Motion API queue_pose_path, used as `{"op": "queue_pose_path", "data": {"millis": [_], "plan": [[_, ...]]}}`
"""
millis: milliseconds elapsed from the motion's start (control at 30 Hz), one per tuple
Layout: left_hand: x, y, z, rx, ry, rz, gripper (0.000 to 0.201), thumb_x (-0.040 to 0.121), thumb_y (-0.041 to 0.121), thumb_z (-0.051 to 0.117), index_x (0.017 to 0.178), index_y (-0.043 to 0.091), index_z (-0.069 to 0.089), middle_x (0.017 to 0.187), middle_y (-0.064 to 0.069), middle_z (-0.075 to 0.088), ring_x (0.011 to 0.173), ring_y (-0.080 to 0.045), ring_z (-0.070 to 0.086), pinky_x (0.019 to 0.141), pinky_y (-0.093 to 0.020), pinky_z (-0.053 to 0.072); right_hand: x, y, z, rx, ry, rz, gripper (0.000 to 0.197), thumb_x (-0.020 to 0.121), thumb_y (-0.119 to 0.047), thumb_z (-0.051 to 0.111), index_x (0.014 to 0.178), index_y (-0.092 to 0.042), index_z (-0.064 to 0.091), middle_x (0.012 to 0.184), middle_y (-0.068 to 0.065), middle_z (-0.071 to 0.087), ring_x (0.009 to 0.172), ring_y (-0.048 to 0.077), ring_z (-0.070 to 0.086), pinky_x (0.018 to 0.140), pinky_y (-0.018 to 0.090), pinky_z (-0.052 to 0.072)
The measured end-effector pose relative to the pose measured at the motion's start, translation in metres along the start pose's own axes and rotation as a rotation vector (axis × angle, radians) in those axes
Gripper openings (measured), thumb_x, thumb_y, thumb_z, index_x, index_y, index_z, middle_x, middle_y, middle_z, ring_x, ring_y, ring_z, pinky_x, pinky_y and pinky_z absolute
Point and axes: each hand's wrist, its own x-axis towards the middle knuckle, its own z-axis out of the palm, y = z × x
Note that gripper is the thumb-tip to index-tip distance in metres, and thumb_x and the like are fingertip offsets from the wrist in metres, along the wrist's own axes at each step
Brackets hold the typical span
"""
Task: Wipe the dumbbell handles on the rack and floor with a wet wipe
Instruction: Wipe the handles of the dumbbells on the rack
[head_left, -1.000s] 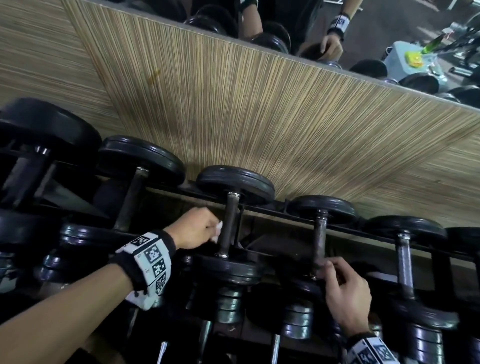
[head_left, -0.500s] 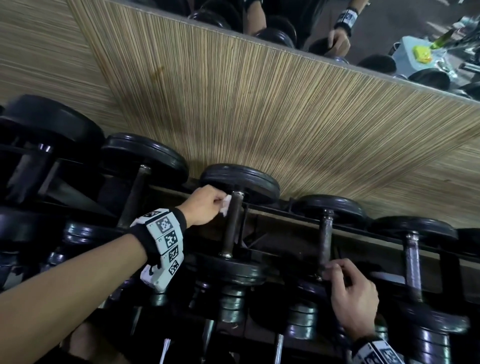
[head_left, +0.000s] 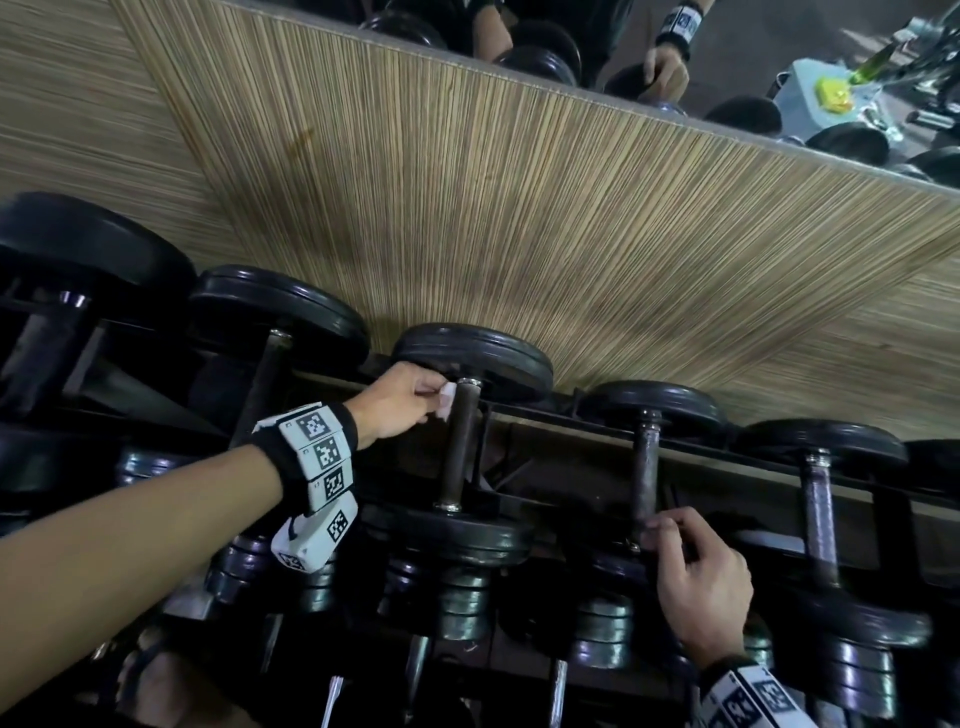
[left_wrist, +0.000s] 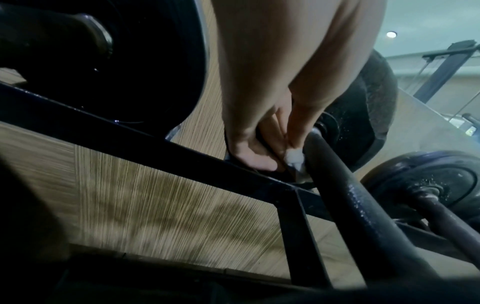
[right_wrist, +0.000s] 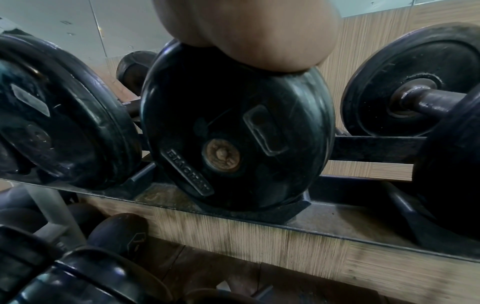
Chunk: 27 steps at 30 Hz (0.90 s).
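Right hand (head_left: 698, 582), front rack (left_wrist: 161, 142) edge: fingers curled round neighbouring handle (head_left: 645, 467), steadying. Left hand (head_left: 400, 400) pinches wet wipe (head_left: 448, 401) against handle (head_left: 462, 447) at far end, by rear plate (head_left: 478, 358). Risk: small wad slips from pinch, drops behind rack; underside likely missed.

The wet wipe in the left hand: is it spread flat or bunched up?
Bunched up. The wipe shows only as a small white wad pinched in the left hand against the far end of the handle.
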Motion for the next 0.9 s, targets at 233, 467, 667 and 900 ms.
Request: {"op": "queue_pose_path", "data": {"millis": [233,467,667,900], "plan": [[-0.014,-0.014,0.009,-0.037,-0.091,-0.127,0.015,0.1,0.01,0.054,0.096,0.014,0.068,0.093,0.002,0.069,0.086,-0.006,0.062,0.081,-0.026,0.044,-0.002,-0.005,-0.002,-0.009,-0.011,-0.004,0.029,0.086,-0.053,0.033,0.072,-0.04,0.056,0.058,-0.009,0.066,0.059,0.006,0.058,0.056,0.025,0.037],[-0.033,-0.025,0.005,0.128,-0.411,-0.129,0.024,0.097,0.011,0.056,0.077,0.018,0.066,0.084,0.005,0.067,0.08,-0.006,0.054,0.072,-0.022,0.039,-0.002,-0.005,-0.002,-0.012,-0.013,0.006,0.031,0.087,-0.055,0.033,0.074,-0.04,0.057,0.059,-0.012,0.067,0.061,0.005,0.059,0.058,0.026,0.037],[-0.003,-0.01,0.007,-0.109,-0.1,-0.154,0.027,0.098,0.013,0.058,0.118,0.029,0.063,0.104,0.005,0.07,0.091,-0.01,0.063,0.074,-0.022,0.046,-0.002,-0.004,-0.001,-0.011,-0.008,0.015,0.032,0.087,-0.054,0.033,0.074,-0.039,0.057,0.059,-0.011,0.067,0.058,0.007,0.06,0.057,0.026,0.038],[0.0,-0.011,0.007,-0.146,-0.065,-0.114,0.021,0.101,0.011,0.055,0.111,0.019,0.071,0.101,0.002,0.072,0.095,-0.01,0.063,0.081,-0.023,0.046,-0.002,-0.005,-0.001,-0.014,-0.006,0.021,0.023,0.091,-0.043,0.042,0.073,-0.04,0.057,0.06,-0.017,0.067,0.055,0.004,0.059,0.056,0.024,0.038]]}}
